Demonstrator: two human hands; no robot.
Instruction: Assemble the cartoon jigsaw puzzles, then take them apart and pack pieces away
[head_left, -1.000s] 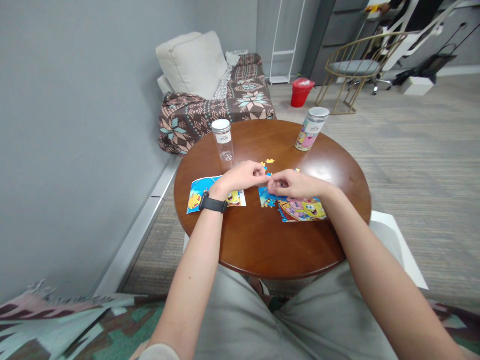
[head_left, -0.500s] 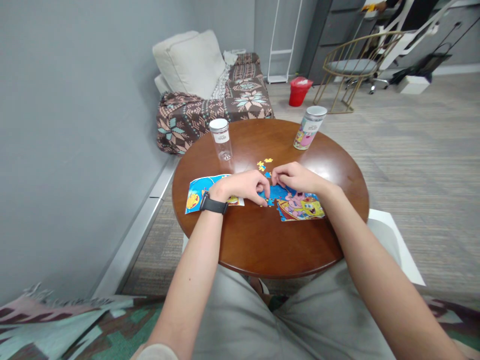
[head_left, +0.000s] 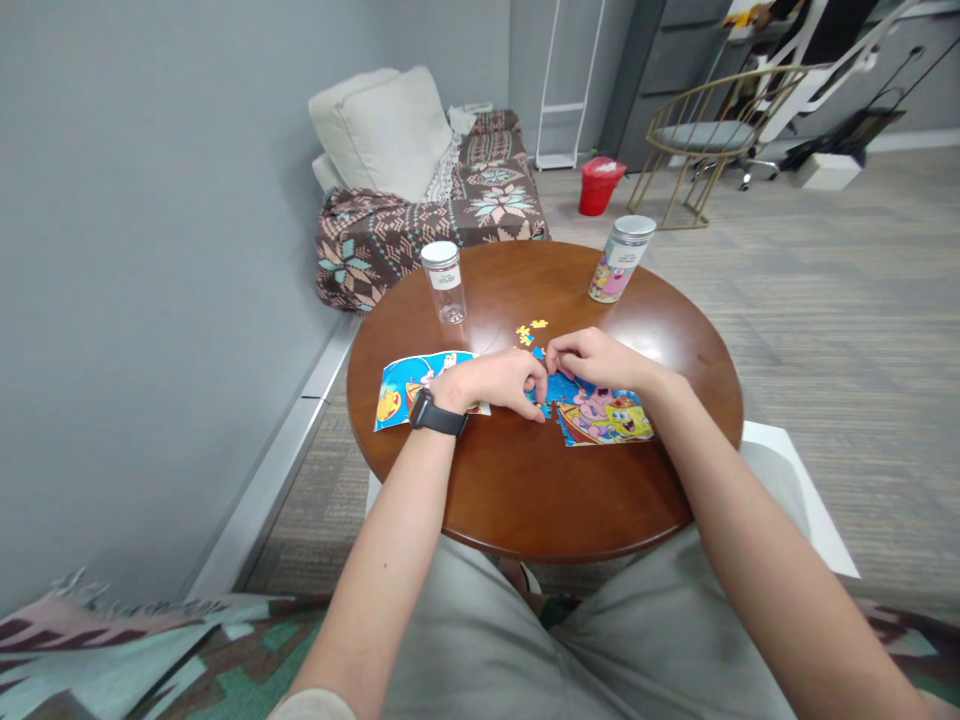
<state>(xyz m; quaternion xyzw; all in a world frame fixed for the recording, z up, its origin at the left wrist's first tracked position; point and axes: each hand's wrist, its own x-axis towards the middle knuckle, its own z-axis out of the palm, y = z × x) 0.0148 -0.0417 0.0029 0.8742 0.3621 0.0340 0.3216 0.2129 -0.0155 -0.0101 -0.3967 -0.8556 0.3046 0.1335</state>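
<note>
A partly assembled cartoon jigsaw puzzle [head_left: 604,418] lies on the round wooden table [head_left: 540,490]. My left hand [head_left: 499,382], with a black watch on the wrist, rests on the table, its fingertips pressing at the puzzle's left edge. My right hand [head_left: 592,357] sits over the puzzle's upper left part, fingers curled down close to the left hand's fingers. Whether a piece is pinched between them is hidden. A printed reference picture [head_left: 409,385] lies under my left wrist. A few loose yellow and blue pieces [head_left: 531,328] lie just beyond the hands.
A clear plastic jar [head_left: 444,282] with a white lid stands at the table's far left. A cartoon-printed tube [head_left: 622,259] stands at the far right. Beyond the table are a sofa with cushions [head_left: 420,170], a red bin [head_left: 600,184] and a gold wire chair [head_left: 712,130].
Both hands came down from just above the table onto the puzzle's left edge. The left hand's fingers turned downward onto the table. The view shifted slightly.
</note>
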